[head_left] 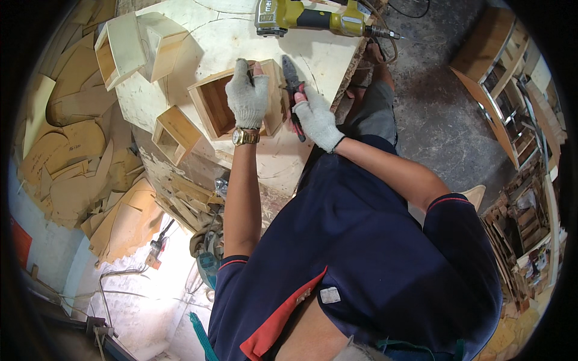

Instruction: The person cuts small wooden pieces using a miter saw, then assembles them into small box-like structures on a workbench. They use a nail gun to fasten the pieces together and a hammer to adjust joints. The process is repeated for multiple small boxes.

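Observation:
On a pale worktable (295, 162) stands an open-fronted wooden box (211, 111). My left hand (248, 99), in a white knit glove with bare fingertips, lies over its top and is closed on it. A gold watch (245, 136) circles that wrist. My right hand (318, 122), gloved the same way, grips pliers (291, 72) by their red and black handles, beside the box's right side. The plier jaws point away from me. Whether they touch the box, I cannot tell. My left palm hides part of the box.
A yellow-green nail gun (316, 19) with a hose lies at the table's far edge. More wooden boxes stand at left, one small (176, 135) and a joined pale pair (141, 48). Cut boards (72, 150) pile up beyond them. Wooden frames (506, 84) stand on the right-hand floor.

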A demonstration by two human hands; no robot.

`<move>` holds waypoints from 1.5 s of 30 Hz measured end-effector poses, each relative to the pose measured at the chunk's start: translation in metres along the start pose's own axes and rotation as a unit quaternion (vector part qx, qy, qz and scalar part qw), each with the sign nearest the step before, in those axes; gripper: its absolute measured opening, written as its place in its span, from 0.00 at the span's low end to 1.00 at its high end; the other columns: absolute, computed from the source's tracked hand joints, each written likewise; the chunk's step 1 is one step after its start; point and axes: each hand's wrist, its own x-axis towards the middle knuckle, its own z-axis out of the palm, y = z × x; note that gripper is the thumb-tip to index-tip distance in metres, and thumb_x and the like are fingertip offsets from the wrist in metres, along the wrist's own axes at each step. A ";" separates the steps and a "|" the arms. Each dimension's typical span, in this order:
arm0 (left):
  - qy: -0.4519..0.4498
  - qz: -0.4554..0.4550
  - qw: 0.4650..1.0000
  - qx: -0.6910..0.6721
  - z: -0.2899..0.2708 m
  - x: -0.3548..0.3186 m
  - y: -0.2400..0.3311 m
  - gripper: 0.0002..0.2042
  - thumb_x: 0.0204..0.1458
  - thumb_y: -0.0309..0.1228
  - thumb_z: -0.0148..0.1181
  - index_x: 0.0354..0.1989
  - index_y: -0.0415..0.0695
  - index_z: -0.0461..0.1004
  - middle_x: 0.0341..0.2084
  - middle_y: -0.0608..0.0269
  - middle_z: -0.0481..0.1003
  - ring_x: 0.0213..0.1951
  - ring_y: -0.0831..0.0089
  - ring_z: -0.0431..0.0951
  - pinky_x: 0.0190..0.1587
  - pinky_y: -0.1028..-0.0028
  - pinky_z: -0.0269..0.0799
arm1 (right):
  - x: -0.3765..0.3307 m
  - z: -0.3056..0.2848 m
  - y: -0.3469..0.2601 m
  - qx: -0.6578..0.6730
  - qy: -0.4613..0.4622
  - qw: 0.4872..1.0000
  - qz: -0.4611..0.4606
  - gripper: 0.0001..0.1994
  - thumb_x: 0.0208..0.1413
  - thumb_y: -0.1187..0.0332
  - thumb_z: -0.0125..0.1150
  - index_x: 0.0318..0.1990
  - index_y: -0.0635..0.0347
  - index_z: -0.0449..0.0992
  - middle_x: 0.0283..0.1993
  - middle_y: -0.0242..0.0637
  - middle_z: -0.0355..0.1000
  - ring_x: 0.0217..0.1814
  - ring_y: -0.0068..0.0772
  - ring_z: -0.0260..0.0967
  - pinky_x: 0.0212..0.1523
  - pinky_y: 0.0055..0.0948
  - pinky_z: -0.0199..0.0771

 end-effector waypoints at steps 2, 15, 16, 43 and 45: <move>0.008 0.005 1.000 -0.013 0.000 0.000 0.003 0.10 0.62 0.36 0.63 0.37 0.40 0.75 0.16 0.52 0.72 0.17 0.65 0.67 0.25 0.64 0.67 | -0.001 0.000 0.000 0.000 -0.023 1.000 0.004 0.16 0.76 0.58 0.46 0.53 0.63 0.69 0.28 0.37 0.74 0.24 0.29 0.74 0.25 0.32 0.76; -0.014 -0.014 1.000 -0.001 -0.002 0.000 0.000 0.10 0.63 0.36 0.62 0.39 0.40 0.75 0.19 0.52 0.75 0.21 0.65 0.75 0.28 0.66 0.71 | 0.003 0.006 0.005 -0.051 0.002 0.999 -0.011 0.15 0.76 0.58 0.45 0.52 0.62 0.68 0.29 0.37 0.74 0.25 0.27 0.74 0.27 0.32 0.76; -0.021 -0.020 1.000 -0.003 -0.004 0.001 0.005 0.10 0.63 0.34 0.62 0.39 0.38 0.75 0.19 0.54 0.76 0.22 0.71 0.73 0.29 0.68 0.71 | 0.001 0.005 -0.002 -0.031 -0.011 0.999 0.000 0.15 0.76 0.58 0.45 0.52 0.62 0.68 0.29 0.37 0.74 0.25 0.28 0.74 0.27 0.32 0.76; -0.056 -0.056 0.996 0.044 -0.013 0.000 0.013 0.15 0.63 0.41 0.61 0.46 0.41 0.75 0.17 0.49 0.71 0.21 0.55 0.75 0.30 0.58 0.71 | -0.001 -0.028 -0.016 -0.054 -0.031 0.997 0.041 0.15 0.73 0.61 0.50 0.52 0.67 0.70 0.30 0.41 0.75 0.22 0.32 0.76 0.24 0.32 0.76; -0.073 -0.061 0.991 0.090 -0.016 -0.001 0.017 0.23 0.59 0.45 0.66 0.58 0.44 0.74 0.18 0.54 0.72 0.25 0.56 0.79 0.32 0.56 0.73 | -0.004 -0.041 -0.025 -0.062 -0.024 0.996 0.053 0.16 0.70 0.64 0.52 0.55 0.68 0.71 0.32 0.41 0.77 0.24 0.31 0.77 0.25 0.31 0.76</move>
